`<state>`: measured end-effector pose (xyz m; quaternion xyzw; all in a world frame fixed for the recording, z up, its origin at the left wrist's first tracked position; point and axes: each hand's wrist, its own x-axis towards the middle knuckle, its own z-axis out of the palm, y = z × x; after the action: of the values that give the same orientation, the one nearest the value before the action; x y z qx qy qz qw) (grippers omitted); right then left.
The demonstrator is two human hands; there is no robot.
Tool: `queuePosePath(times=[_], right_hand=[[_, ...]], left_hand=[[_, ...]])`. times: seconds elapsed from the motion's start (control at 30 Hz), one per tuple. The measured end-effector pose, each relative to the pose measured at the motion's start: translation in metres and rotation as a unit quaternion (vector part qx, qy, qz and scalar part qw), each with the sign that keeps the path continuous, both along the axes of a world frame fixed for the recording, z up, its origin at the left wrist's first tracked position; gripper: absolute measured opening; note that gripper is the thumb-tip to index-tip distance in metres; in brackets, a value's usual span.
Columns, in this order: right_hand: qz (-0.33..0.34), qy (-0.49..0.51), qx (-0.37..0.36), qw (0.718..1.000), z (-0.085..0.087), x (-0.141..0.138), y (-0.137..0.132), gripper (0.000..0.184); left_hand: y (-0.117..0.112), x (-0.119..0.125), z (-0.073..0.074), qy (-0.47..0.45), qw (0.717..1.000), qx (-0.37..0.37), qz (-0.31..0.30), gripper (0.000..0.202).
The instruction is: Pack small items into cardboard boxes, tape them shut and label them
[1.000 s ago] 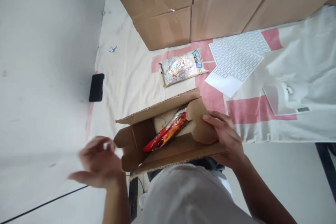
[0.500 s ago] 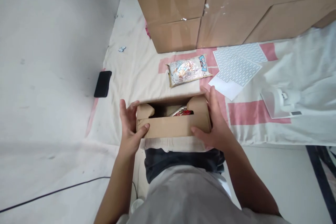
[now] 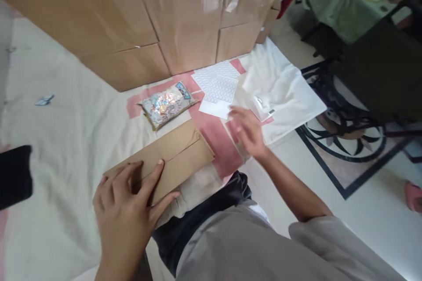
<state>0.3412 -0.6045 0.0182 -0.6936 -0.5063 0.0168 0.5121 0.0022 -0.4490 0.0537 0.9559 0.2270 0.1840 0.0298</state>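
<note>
A small brown cardboard box (image 3: 174,156) lies closed on the white and pink cloth (image 3: 75,127) in front of me. My left hand (image 3: 127,204) lies flat on the box's near end, fingers spread. My right hand (image 3: 249,129) reaches out to the right over the cloth, blurred by motion, fingers apart, close to a white device (image 3: 262,105) and the sticker sheets (image 3: 217,85). A shiny snack packet (image 3: 166,105) lies just beyond the box.
Large stacked cardboard cartons (image 3: 148,13) wall off the far side. A black object (image 3: 15,175) sits at the left edge. To the right are a patterned rug (image 3: 356,140), dark furniture (image 3: 379,66) and green fabric (image 3: 339,4).
The box flaps have been folded shut and the red packet is now hidden inside. My right hand left the box and moved right; my view swung to the right.
</note>
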Motion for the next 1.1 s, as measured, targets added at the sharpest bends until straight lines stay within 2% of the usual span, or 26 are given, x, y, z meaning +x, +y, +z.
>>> queuePosePath(times=[0.07, 0.1, 0.13, 0.2, 0.27, 0.43, 0.6, 0.7, 0.83, 0.97, 1.1], right_hand=[[-0.208, 0.038, -0.022, 0.977, 0.004, 0.049, -0.025, 0.016], [-0.277, 0.084, -0.072, 0.955, 0.007, 0.072, -0.035, 0.012], [-0.306, 0.148, -0.14, 0.93, 0.01, 0.092, -0.044, 0.015], [-0.302, 0.264, -0.238, 0.885, 0.016, 0.123, -0.055, 0.021], [-0.263, 0.335, -0.285, 0.858, 0.021, 0.14, -0.058, 0.02], [-0.215, 0.417, -0.341, 0.814, 0.03, 0.157, -0.055, 0.019], [-0.242, 0.475, -0.372, 0.76, 0.034, 0.166, -0.047, 0.024], [-0.26, 0.49, -0.335, 0.762, 0.034, 0.161, -0.041, 0.029], [-0.286, 0.464, -0.25, 0.8, 0.03, 0.141, -0.044, 0.022], [-0.314, 0.434, -0.165, 0.828, 0.018, 0.117, -0.054, 0.022], [-0.343, 0.452, -0.044, 0.822, 0.0, 0.101, -0.057, 0.022]], left_hand=[[0.001, 0.001, -0.001, 0.021, 1.0, 0.0, -0.005, 0.085], [0.001, 0.001, -0.001, 0.029, 1.0, -0.005, -0.008, 0.086], [0.0, 0.001, -0.001, 0.034, 0.999, -0.01, -0.012, 0.085], [-0.002, 0.0, -0.001, 0.033, 0.999, -0.013, -0.013, 0.084], [-0.002, -0.001, -0.002, 0.028, 1.0, -0.005, -0.011, 0.083], [-0.002, -0.002, -0.005, 0.018, 1.0, 0.008, -0.009, 0.088], [-0.003, 0.001, -0.004, -0.012, 1.0, -0.004, 0.0, 0.083], [-0.005, 0.002, -0.007, -0.025, 1.0, 0.003, 0.007, 0.079], [-0.009, -0.002, -0.013, -0.022, 0.998, -0.044, 0.036, 0.077], [-0.01, -0.005, -0.016, -0.043, 0.996, -0.076, 0.035, 0.069], [-0.01, -0.008, -0.014, -0.04, 0.992, -0.112, 0.052, 0.058]])
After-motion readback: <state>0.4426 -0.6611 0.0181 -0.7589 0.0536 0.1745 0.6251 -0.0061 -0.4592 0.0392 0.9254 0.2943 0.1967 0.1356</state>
